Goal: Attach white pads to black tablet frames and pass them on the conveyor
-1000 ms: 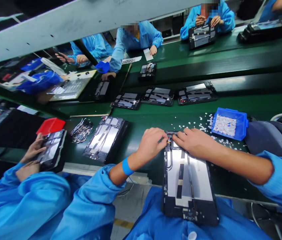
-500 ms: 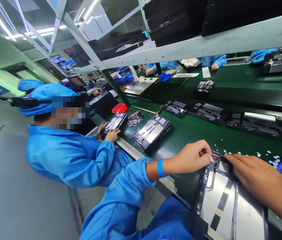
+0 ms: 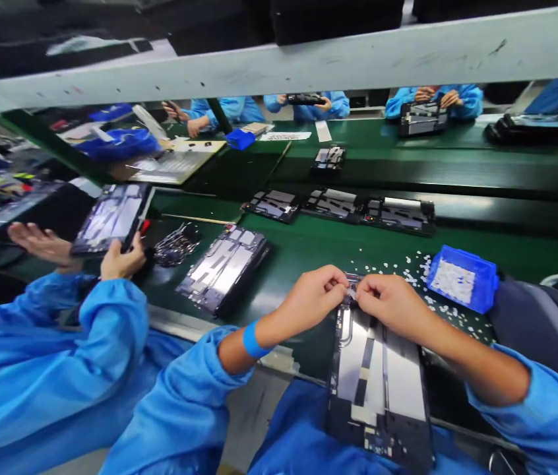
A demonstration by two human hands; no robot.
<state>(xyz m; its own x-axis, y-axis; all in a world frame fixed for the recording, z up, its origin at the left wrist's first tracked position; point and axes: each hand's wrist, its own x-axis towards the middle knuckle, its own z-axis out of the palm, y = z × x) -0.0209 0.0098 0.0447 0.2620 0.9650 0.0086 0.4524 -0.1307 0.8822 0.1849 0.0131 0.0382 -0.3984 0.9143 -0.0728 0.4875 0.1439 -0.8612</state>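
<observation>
An opened tablet [image 3: 402, 379] with bare silver battery cells rests partly on the bench edge and over my lap, its top end away from me. My left hand [image 3: 316, 295], with a blue band on its wrist, is pinched at the tablet's top left corner. Close beside it, my right hand [image 3: 390, 300] pinches at the same top edge, its fingertips nearly meeting the left ones. Whatever lies between the fingertips is too small or hidden to make out.
A blue bin [image 3: 481, 277] of small white pieces stands right, with loose white bits [image 3: 407, 260] scattered nearby. Stacked tablets [image 3: 224, 264] lie left, beside a pile of thin dark parts [image 3: 177, 244]. A co-worker's hand [image 3: 123, 257] holds another tablet [image 3: 113, 218]. A shelf beam [image 3: 279, 66] crosses overhead.
My view has swung to the right, bringing the whole blue bin into sight. My right hand has gone from lying along the tablet's edge to a pinch beside my left. The co-worker's tablet is raised.
</observation>
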